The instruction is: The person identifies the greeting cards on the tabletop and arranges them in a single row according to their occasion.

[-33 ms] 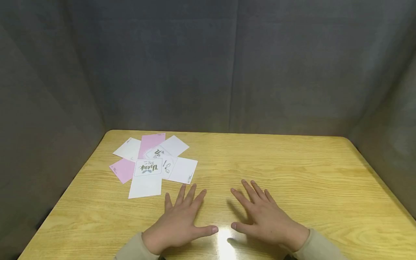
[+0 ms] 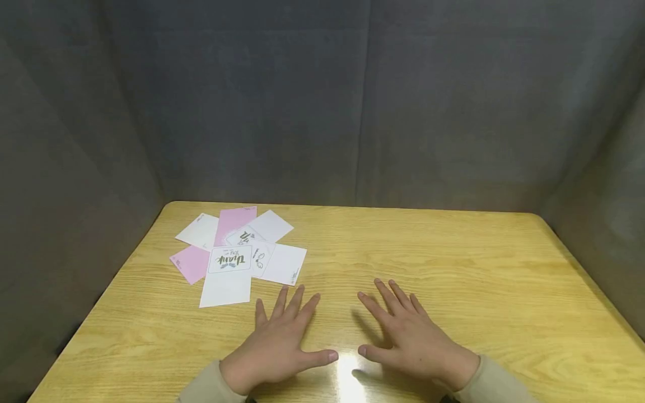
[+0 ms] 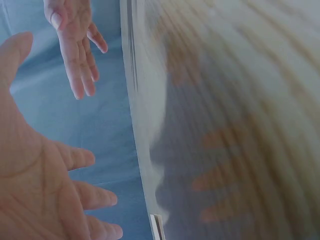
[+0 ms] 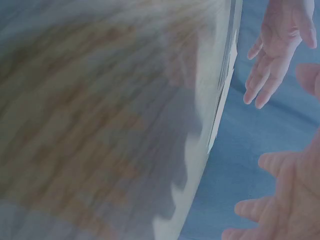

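Note:
My left hand (image 2: 277, 347) hovers palm down over the table's front half, fingers spread, holding nothing. Its fingertips point toward a loose, overlapping pile of cards. On top lies a white card (image 2: 227, 288) with "Thank you" lettering and a bow, nearest that hand. Around it are a pink card (image 2: 235, 221), another pink card (image 2: 191, 264) and several white ones, one of them at the right (image 2: 284, 264). To the right, my right hand (image 2: 415, 341) hovers the same way, fingers spread and nothing held. In the left wrist view the left palm (image 3: 35, 180) stands apart from the tabletop.
The wooden table (image 2: 453, 263) has a rounded far edge and a glossy surface that reflects light between the hands. Dark grey cloth (image 2: 262, 101) hangs behind it and along both sides. In the right wrist view the card edges (image 4: 222, 105) lie flat on the tabletop.

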Tool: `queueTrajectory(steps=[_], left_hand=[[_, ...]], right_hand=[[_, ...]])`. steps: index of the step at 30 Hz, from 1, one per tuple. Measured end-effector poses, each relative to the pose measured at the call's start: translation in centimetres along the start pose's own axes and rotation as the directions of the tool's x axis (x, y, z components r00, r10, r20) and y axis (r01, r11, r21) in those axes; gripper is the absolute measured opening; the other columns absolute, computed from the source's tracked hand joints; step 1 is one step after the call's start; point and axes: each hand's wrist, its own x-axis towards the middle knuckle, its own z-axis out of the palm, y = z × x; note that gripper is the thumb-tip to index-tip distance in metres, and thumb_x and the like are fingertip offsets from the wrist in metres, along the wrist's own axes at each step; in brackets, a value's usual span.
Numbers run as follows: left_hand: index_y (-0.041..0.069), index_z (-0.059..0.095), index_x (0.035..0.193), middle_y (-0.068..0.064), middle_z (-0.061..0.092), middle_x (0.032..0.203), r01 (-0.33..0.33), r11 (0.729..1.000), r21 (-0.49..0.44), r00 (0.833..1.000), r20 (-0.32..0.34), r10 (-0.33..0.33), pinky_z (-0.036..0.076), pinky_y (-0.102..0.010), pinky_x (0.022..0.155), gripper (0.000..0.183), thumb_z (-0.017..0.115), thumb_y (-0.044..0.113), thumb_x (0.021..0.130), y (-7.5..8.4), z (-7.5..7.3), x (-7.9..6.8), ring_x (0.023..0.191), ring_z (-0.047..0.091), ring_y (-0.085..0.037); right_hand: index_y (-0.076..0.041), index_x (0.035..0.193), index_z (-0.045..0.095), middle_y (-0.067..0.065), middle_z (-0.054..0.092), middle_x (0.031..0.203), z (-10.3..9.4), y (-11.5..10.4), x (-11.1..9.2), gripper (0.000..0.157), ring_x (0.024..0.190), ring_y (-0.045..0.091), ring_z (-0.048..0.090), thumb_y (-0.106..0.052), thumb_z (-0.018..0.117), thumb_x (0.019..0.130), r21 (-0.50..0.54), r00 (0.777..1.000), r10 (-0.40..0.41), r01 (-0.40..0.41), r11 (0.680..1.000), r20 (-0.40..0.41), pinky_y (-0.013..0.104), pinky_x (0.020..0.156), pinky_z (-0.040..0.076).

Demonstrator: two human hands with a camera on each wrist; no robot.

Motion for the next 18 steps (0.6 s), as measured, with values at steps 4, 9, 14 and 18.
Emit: queueTrajectory(steps=[4, 9, 14, 18], left_hand=[[0.01, 0.034, 0.162, -0.022, 0.015, 0.168, 0.003, 1.0, -0.005, 1.0, -0.001, -0.003, -0.003, -0.084, 0.105, 0.104, 0.053, 0.081, 0.088, 0.0, 0.2, -0.4, 0.153, 0.002, -0.05], [0.011, 0.034, 0.162, -0.022, 0.016, 0.168, 0.0, 1.0, 0.005, 1.0, -0.009, 0.0, -0.002, -0.083, 0.106, 0.102, 0.053, 0.08, 0.089, 0.0, 0.3, -0.5, 0.153, 0.002, -0.049], [0.012, 0.033, 0.163, -0.022, 0.016, 0.168, 0.0, 1.0, 0.03, 1.0, -0.01, 0.0, -0.001, -0.083, 0.106, 0.102, 0.053, 0.08, 0.089, -0.2, -0.2, -0.4, 0.153, 0.003, -0.049], [0.013, 0.032, 0.163, -0.02, 0.016, 0.169, 0.02, 0.999, 0.046, 0.999, -0.027, -0.018, 0.0, -0.083, 0.107, 0.102, 0.057, 0.078, 0.089, -0.4, -1.1, -0.6, 0.154, 0.004, -0.047]], right_hand=[[-0.017, 0.161, 0.038, 0.024, 0.021, 0.167, 0.1, -0.4, -0.2, 0.083, 0.151, 0.051, 0.016, -0.066, 0.057, 0.097, -0.001, 1.0, -0.01, 0.01, 1.0, 0.004, 0.08, 0.106, 0.022], [-0.016, 0.161, 0.038, 0.023, 0.022, 0.167, 0.3, -0.7, -0.2, 0.082, 0.152, 0.049, 0.017, -0.065, 0.057, 0.097, -0.01, 1.0, -0.011, 0.011, 1.0, 0.0, 0.078, 0.108, 0.022], [-0.015, 0.162, 0.036, 0.025, 0.021, 0.166, 0.2, -0.7, -0.1, 0.082, 0.151, 0.051, 0.017, -0.064, 0.056, 0.098, 0.002, 1.0, -0.017, 0.017, 1.0, -0.008, 0.078, 0.108, 0.021], [-0.014, 0.161, 0.038, 0.025, 0.024, 0.165, 0.0, -0.8, 0.0, 0.081, 0.15, 0.053, 0.019, -0.063, 0.056, 0.099, -0.007, 0.999, -0.035, 0.035, 0.999, -0.03, 0.078, 0.107, 0.025]])
